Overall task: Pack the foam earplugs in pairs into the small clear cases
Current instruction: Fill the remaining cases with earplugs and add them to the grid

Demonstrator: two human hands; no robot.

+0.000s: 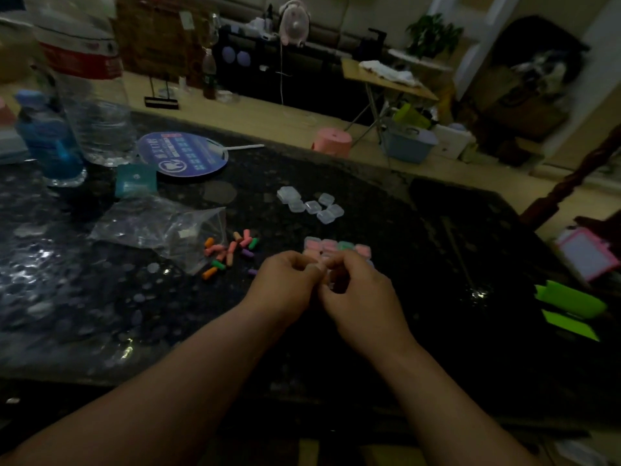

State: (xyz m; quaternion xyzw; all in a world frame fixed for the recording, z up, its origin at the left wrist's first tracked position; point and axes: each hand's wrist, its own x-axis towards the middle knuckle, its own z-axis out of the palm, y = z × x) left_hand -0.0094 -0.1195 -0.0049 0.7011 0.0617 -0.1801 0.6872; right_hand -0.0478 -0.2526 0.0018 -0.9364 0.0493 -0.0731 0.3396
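Dim light, dark speckled bench (100,297). Both hands meet at centre, fingertips touching: left hand (285,284) and right hand (363,297) pinch one small clear case (321,264) between them, most of it hidden by the fingers; whether its lid is up or down cannot be told. Just beyond the knuckles, a tight block of filled cases (336,247) lies flat on the bench, pink and green showing through the lids. Farther back, well apart from the block, a loose cluster of empty clear cases (312,205). Left of the hands, loose foam earplugs (232,252) scattered on the bench: orange, pink, green, purple, some touching one another, one purple piece lying alone near the left hand. A crumpled clear plastic bag (161,227) lies beside the earplugs, its mouth toward them. Back left: round blue hand fan (183,156), teal square packet (136,179), large clear water bottle (90,95), smaller blue bottle (47,139).
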